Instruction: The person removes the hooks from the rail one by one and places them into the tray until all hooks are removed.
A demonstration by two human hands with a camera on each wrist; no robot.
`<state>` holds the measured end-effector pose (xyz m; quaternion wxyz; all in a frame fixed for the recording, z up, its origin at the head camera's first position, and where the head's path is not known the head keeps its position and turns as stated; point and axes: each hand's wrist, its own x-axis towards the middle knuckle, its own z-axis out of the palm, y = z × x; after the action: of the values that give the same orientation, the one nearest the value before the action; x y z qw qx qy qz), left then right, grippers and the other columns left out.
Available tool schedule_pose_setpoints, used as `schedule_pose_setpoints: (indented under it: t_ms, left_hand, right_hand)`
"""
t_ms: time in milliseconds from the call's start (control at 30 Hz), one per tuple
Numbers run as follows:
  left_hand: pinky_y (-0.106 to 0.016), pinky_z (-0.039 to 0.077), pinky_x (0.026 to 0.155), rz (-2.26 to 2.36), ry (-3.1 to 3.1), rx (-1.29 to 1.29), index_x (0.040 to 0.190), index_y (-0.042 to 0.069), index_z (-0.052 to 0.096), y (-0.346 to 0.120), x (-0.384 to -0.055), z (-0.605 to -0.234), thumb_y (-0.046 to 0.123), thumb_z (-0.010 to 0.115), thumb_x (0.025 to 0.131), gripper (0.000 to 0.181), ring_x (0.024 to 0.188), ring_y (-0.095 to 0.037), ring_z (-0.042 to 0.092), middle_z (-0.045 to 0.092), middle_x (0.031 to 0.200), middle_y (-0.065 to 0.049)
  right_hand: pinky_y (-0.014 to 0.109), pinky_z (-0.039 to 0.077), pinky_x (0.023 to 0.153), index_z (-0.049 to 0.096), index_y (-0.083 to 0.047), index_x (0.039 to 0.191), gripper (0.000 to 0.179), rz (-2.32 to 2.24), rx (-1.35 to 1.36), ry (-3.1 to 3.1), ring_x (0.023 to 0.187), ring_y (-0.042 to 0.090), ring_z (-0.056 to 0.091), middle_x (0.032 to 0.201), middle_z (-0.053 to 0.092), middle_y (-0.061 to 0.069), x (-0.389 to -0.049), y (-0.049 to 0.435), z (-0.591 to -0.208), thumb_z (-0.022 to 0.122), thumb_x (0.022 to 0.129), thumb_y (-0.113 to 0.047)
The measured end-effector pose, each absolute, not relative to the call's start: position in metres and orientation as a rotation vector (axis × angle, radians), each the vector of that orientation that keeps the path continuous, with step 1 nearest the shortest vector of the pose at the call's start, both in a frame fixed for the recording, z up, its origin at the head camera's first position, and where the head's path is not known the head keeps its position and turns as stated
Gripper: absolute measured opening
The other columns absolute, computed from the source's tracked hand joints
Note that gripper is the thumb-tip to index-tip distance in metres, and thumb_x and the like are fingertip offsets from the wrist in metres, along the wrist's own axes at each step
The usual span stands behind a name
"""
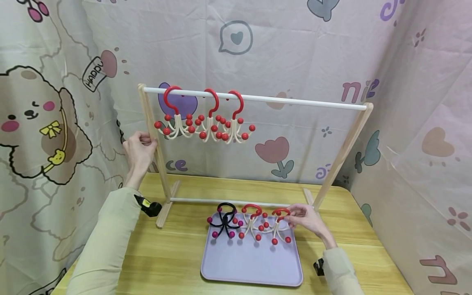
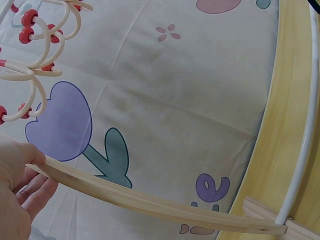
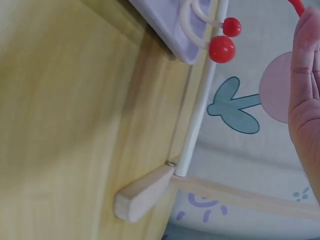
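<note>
My left hand grips the left wooden post of a rack. Close by in the left wrist view, its thumb lies on one side of the post and its fingers curl at the other. At the tray's back right corner my right hand pinches the red hook of a cream claw hanger with red ball tips. Beside it on the lilac tray are another red-hooked claw hanger and a black claw hanger with magenta balls. The right wrist view catches only part of the right hand.
Several red-hooked claw hangers, one at the far left, hang from the white top rod. A lower white rod runs behind the tray. The right post slants up beyond my right hand. Printed cloth encloses the wooden table.
</note>
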<state>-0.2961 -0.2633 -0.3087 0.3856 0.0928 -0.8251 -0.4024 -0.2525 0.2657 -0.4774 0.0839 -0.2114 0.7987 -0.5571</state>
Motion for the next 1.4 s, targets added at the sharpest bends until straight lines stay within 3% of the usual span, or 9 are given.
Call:
schedule_pose_setpoints:
  t_ms: [167, 367, 667, 867, 1000, 1233, 1400]
  left_hand:
    - [-0.022, 0.039, 0.077, -1.038, -2.105, 0.228, 0.109, -0.004, 0.07, -0.264, -0.296, -0.308, 0.013, 0.068, 0.091, 0.025, 0.064, 0.014, 0.042, 0.075, 0.101, -0.024]
    - [-0.024, 0.04, 0.078, -1.033, -2.101, 0.231, 0.108, -0.004, 0.07, -0.263, -0.296, -0.309, 0.012, 0.068, 0.091, 0.024, 0.067, 0.008, 0.044, 0.074, 0.102, -0.024]
    - [-0.02, 0.039, 0.075, -1.021, -2.116, 0.242, 0.11, -0.004, 0.07, -0.262, -0.296, -0.309, 0.013, 0.066, 0.091, 0.025, 0.066, 0.008, 0.044, 0.075, 0.103, -0.023]
    - [-0.018, 0.039, 0.073, -1.028, -2.126, 0.25, 0.111, -0.004, 0.069, -0.262, -0.295, -0.308, 0.013, 0.066, 0.092, 0.026, 0.068, 0.007, 0.046, 0.075, 0.104, -0.023]
    - [-0.021, 0.04, 0.074, -1.028, -2.125, 0.255, 0.11, -0.004, 0.069, -0.261, -0.296, -0.308, 0.013, 0.067, 0.092, 0.025, 0.069, 0.004, 0.047, 0.074, 0.104, -0.024]
    - [-0.018, 0.038, 0.073, -1.022, -2.109, 0.252, 0.109, -0.004, 0.07, -0.261, -0.296, -0.308, 0.014, 0.068, 0.091, 0.025, 0.07, 0.004, 0.047, 0.074, 0.103, -0.025]
    - [-0.018, 0.037, 0.073, -1.039, -2.121, 0.259, 0.11, -0.004, 0.069, -0.262, -0.296, -0.308, 0.015, 0.067, 0.092, 0.026, 0.077, -0.005, 0.052, 0.074, 0.104, -0.024]
  right_hand:
    - [0.032, 0.057, 0.058, 0.062, 0.008, 0.108, 0.023, -1.649, -0.691, 2.396, 0.062, 0.014, 0.067, 0.08, 0.073, -0.009, -0.253, 0.267, -0.469, 0.07, 0.092, -0.007]
    - [0.031, 0.053, 0.053, 0.061, 0.012, 0.108, 0.022, -1.665, -0.815, 2.376, 0.058, 0.01, 0.062, 0.076, 0.072, -0.01, -0.254, 0.265, -0.453, 0.067, 0.093, -0.003]
    - [0.027, 0.054, 0.056, 0.061, 0.015, 0.107, 0.024, -1.673, -0.871, 2.438, 0.062, 0.005, 0.063, 0.079, 0.073, 0.001, -0.262, 0.257, -0.426, 0.068, 0.091, 0.0]
    - [0.032, 0.057, 0.063, 0.066, 0.006, 0.105, 0.017, -1.648, -0.87, 2.563, 0.065, 0.015, 0.067, 0.08, 0.072, -0.008, -0.269, 0.248, -0.397, 0.07, 0.092, -0.004]
    - [0.03, 0.057, 0.063, 0.067, 0.006, 0.105, 0.016, -1.648, -0.897, 2.601, 0.064, 0.018, 0.067, 0.076, 0.07, -0.009, -0.274, 0.243, -0.378, 0.069, 0.093, -0.004]
    - [0.023, 0.056, 0.064, 0.066, 0.008, 0.109, 0.02, -1.684, -0.913, 2.682, 0.066, 0.008, 0.066, 0.078, 0.071, -0.013, -0.28, 0.233, -0.344, 0.068, 0.094, -0.005]
    - [0.023, 0.056, 0.064, 0.067, 0.007, 0.111, 0.022, -1.775, -0.914, 2.716, 0.066, 0.004, 0.066, 0.079, 0.071, -0.015, -0.286, 0.22, -0.316, 0.068, 0.094, -0.006]
